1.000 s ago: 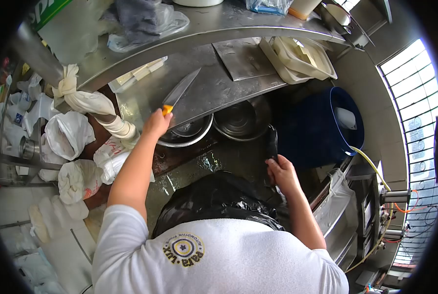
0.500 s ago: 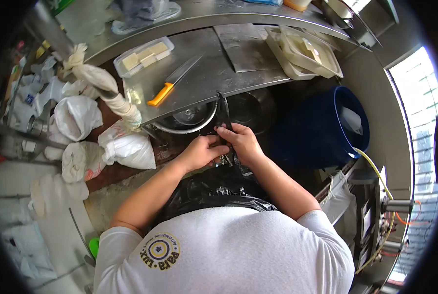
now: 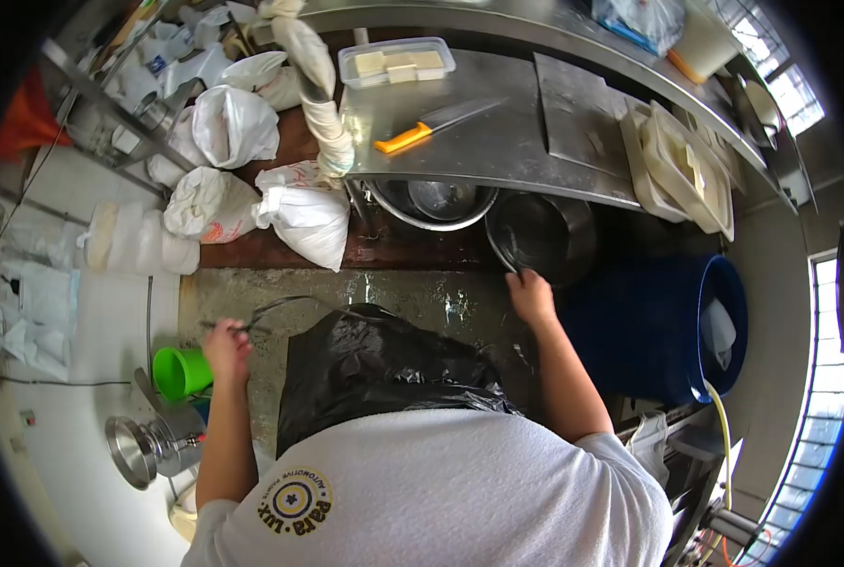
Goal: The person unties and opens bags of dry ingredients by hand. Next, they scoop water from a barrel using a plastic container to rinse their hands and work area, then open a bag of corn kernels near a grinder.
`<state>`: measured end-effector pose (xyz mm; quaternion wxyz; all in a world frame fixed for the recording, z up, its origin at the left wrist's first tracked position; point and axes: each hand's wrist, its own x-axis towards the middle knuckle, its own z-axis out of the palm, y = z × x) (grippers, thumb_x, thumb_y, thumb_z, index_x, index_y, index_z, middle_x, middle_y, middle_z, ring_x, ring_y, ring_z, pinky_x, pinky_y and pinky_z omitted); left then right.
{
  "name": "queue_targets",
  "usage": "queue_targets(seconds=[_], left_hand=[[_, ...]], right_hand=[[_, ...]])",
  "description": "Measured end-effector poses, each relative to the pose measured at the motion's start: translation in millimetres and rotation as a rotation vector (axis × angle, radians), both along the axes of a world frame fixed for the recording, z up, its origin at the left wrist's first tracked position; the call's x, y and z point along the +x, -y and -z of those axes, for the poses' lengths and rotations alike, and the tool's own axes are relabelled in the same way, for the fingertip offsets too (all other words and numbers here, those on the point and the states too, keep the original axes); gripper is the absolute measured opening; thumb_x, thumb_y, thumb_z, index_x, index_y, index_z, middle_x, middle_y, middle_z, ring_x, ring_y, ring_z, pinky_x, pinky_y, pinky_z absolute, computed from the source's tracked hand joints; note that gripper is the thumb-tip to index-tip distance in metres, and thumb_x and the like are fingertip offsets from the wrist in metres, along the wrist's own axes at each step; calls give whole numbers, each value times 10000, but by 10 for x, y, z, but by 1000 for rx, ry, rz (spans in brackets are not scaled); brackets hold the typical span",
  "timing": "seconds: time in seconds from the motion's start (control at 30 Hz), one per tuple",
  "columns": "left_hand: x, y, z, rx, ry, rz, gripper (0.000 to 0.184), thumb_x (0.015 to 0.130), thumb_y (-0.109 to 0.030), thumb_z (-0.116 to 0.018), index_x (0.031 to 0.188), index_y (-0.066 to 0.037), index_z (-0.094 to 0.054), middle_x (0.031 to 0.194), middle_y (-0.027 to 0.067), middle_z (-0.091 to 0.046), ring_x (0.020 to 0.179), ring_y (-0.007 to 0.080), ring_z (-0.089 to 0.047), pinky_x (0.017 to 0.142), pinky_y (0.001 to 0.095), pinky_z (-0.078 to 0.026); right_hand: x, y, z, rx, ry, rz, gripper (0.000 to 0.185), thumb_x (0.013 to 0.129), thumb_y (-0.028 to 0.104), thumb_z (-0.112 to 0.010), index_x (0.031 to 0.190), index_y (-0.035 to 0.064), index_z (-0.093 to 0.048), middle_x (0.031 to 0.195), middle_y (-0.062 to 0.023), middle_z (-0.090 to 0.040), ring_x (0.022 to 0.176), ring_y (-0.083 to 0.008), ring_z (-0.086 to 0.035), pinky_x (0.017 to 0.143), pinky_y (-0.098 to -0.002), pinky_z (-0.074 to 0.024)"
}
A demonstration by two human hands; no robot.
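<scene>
My left hand (image 3: 228, 350) is out to the left, closed on a thin black strip (image 3: 294, 300) that curves toward the black plastic (image 3: 375, 364) over the front of my body. My right hand (image 3: 533, 300) is closed beside the front rim of a dark metal pot (image 3: 540, 236); something narrow and dark at its fingers blends with the pot and cannot be made out. A knife with a yellow handle (image 3: 403, 139) lies on the steel table (image 3: 479, 156), touched by neither hand. Near it, a clear container (image 3: 396, 62) holds pale blocks.
A metal basin (image 3: 431, 206) sits under the table edge. White bags (image 3: 304, 219) stand at the left, with a green bucket (image 3: 182, 372) and a metal device (image 3: 138, 452) below them. Pale trays (image 3: 682, 170) rest at the table's right end, above a blue barrel (image 3: 649, 326).
Both hands came together at the black strip, then parted, left hand to the left and right hand to the right. The left hand had let go of the knife. The view has turned left.
</scene>
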<state>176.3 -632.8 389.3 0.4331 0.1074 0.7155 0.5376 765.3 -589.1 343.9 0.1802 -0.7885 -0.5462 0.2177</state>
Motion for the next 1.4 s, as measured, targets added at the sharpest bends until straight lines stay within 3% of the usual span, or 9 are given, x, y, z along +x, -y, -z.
queue_targets(seconds=[0.23,0.5,0.7,0.83,0.9,1.03,1.17,1.27,1.4], left_hand=[[-583,605,94,-16,-144,-148,130,1009,-246,-569,989,-124,-608,867,14,-676,621,95,-570,498,264,-470],[-910,197,-115,123,-164,152,191,1014,-248,-605,954,-73,-649,850,20,-655,719,94,-596,586,260,-498],[-1901,427,130,177,-213,167,175,1011,-198,-602,984,-31,-646,842,48,-650,750,135,-635,623,281,-526],[-2212,316,155,167,-87,231,165,1002,-157,-596,981,-7,-660,873,77,-687,769,158,-670,684,323,-567],[-2280,59,88,214,9,337,158,1002,-133,-596,971,3,-670,885,89,-705,785,174,-691,733,351,-586],[-1994,-536,-426,370,220,462,164,1025,-131,-592,990,14,-658,920,96,-707,807,208,-710,778,367,-595],[-2048,-966,-746,430,343,506,234,1052,-213,-597,1027,15,-646,990,118,-677,810,250,-716,754,403,-619],[-2261,-1185,-789,514,312,293,220,1059,-207,-588,1057,7,-641,959,112,-684,790,232,-705,737,395,-611],[-2683,-1319,-541,467,295,152,254,1056,-248,-597,1058,0,-649,934,123,-686,773,223,-705,712,398,-615]], right_hand=[[-39,-1283,-1133,152,527,-203,324,1007,368,-561,1049,53,-626,942,-249,-722,907,-451,-698,812,-563,-544],[-1416,-3261,-1523,530,814,-492,496,945,370,-660,1327,73,-552,1329,-207,-628,1165,-420,-640,955,-528,-537],[-2414,-2902,-1060,81,436,-553,301,995,294,-541,1113,48,-667,999,-201,-733,936,-398,-721,829,-511,-575],[-3521,-1883,-594,153,270,-1145,229,951,262,-563,939,88,-711,949,-130,-710,904,-358,-693,810,-470,-580],[-4208,-1549,-689,-100,-250,-932,347,924,375,-693,1113,86,-723,1095,-130,-725,988,-345,-708,864,-436,-575],[-5203,-1322,-903,-20,-376,-1282,754,900,418,-774,1483,45,-474,1438,-194,-571,1327,-292,-566,1110,-399,-449],[-5567,-1420,-1287,-329,-524,-1327,490,988,356,-684,1288,-12,-561,1100,-150,-684,1004,-256,-678,913,-397,-532],[-5585,-1572,-1302,-665,-864,-904,259,1076,267,-564,1142,25,-626,800,17,-563,670,-87,-552,612,-278,-475],[-5573,-2021,-1219,-719,-903,-867,264,1073,269,-566,1169,42,-659,795,42,-546,664,-67,-491,582,-250,-416]])
